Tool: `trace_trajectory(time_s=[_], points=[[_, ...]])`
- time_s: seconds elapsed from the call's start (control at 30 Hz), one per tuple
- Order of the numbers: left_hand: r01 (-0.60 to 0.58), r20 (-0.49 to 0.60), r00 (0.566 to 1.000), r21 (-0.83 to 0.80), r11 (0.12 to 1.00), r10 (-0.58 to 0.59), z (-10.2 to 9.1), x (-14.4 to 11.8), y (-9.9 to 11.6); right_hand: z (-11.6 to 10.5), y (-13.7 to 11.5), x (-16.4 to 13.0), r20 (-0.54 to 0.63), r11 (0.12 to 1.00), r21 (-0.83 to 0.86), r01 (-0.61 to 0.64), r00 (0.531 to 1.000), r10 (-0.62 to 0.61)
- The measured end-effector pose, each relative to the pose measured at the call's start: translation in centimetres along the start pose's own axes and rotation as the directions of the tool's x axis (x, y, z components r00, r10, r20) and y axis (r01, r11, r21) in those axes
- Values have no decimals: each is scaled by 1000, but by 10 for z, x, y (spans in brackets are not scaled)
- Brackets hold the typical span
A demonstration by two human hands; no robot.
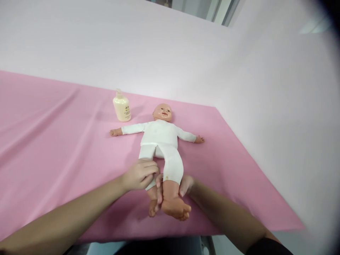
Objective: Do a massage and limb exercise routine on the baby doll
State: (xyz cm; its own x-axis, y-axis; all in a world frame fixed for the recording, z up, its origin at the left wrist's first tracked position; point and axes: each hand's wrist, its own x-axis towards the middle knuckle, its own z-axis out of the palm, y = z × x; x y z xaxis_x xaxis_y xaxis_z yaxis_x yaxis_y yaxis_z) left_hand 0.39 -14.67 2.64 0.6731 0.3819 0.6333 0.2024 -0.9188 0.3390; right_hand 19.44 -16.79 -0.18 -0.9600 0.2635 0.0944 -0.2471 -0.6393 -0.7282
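The doll (162, 141) lies on its back on the pink cloth (53, 148), head away from me and feet toward me, arms spread flat, so both legs are within easy reach at the near edge. My left hand (139, 174) rests curled over the doll's leg on my left, fingers bent down onto the white trouser cuff; I judge it is pinning or gathering that cuff, since the fabric sits bunched just under my knuckles. My right hand (183, 186) comes in from underneath the other leg, cupped around the bare calf and holding it raised a little, so that foot (176, 209) tips up toward me. Most of my right palm is hidden behind that leg; only fingertips on one side and the thumb side on the other show, so I cannot tell how tightly it grips. The doll's other foot is partly covered by my fingers. A cream bottle (122, 108) stands upright beside the doll's arm, apart from it; its label is too small to read.
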Motion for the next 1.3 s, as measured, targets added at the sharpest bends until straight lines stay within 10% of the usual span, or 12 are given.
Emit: trace_trajectory(time_s=[0.5, 1.3], points=[[-69, -11, 998, 25, 997, 70, -2, 1, 1, -25, 9, -3, 185, 957, 257, 136, 965, -186], [27, -39, 999, 18, 999, -27, -2, 4, 6, -6, -12, -12, -67, 985, 101, 142, 988, -136]])
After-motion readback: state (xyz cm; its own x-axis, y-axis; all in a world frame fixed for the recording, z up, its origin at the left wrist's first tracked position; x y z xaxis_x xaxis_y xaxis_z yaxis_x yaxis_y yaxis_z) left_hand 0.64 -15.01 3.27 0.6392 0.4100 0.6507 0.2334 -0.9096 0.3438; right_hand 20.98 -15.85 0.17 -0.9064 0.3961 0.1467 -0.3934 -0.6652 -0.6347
